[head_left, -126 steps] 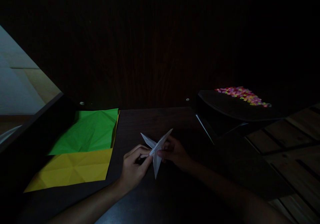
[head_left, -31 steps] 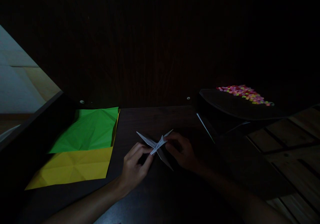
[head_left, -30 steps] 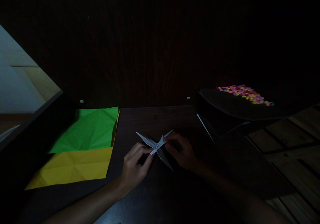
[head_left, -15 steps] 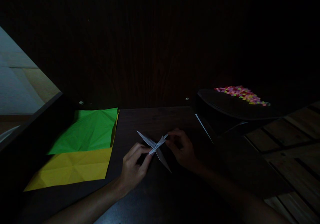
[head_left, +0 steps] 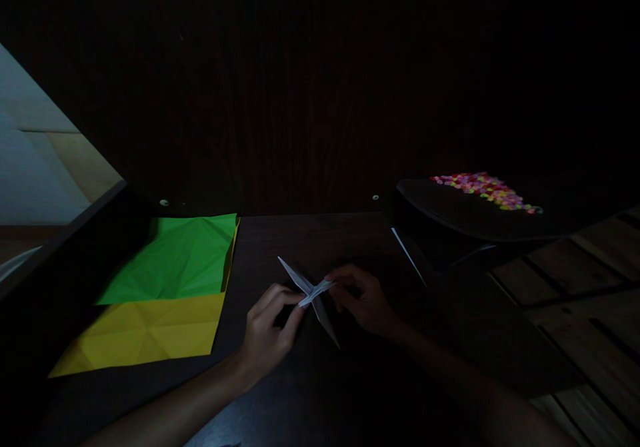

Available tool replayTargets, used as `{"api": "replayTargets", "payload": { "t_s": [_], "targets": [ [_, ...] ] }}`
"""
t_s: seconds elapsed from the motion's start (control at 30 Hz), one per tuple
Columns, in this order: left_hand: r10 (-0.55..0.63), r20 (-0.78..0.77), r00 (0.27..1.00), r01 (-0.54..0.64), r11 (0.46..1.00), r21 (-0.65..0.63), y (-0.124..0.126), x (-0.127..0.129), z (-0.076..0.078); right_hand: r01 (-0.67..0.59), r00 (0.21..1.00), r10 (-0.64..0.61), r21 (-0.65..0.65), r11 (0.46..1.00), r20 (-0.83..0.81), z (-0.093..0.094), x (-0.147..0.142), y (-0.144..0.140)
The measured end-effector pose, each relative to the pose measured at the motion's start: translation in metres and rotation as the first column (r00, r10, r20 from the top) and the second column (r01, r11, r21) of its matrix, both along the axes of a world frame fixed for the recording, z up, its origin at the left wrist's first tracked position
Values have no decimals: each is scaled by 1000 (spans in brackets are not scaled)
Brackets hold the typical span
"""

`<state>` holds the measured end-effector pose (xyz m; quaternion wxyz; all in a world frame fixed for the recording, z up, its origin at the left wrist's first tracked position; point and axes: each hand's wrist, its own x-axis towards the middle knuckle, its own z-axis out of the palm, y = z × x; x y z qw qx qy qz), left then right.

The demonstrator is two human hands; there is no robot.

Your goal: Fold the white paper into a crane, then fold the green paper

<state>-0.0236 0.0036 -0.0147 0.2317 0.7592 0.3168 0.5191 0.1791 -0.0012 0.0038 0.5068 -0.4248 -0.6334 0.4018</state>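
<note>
A small white folded paper figure (head_left: 311,294) with pointed flaps is held over the dark table (head_left: 320,234). My left hand (head_left: 270,330) pinches its middle from the left. My right hand (head_left: 363,298) grips the short flap on its right side. One point sticks up to the back left, another hangs down toward me. The scene is very dim.
A creased green sheet (head_left: 175,260) lies on the left, overlapping a yellow sheet (head_left: 145,334) nearer me. A dark tray (head_left: 450,210) at the right back carries a heap of small coloured bits (head_left: 483,189). A white strip (head_left: 407,254) leans by the tray. Wooden slats (head_left: 585,280) lie at right.
The lower point of the paper figure swung from hanging straight down to slanting right. The right flap got shorter under my right fingers, which moved slightly toward me.
</note>
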Motion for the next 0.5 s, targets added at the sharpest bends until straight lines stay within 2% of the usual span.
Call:
{"api": "replayTargets", "payload": {
  "t_s": [0.27, 0.5],
  "targets": [
    [-7, 6, 1000, 7, 1000, -1, 1, 0, -1, -34, 994, 35, 6, 999, -107, 0, -2, 2],
    [-9, 10, 1000, 9, 1000, -20, 0, -1, -2, -51, 993, 44, -58, 997, -113, -2, -2, 1]
  ]
}}
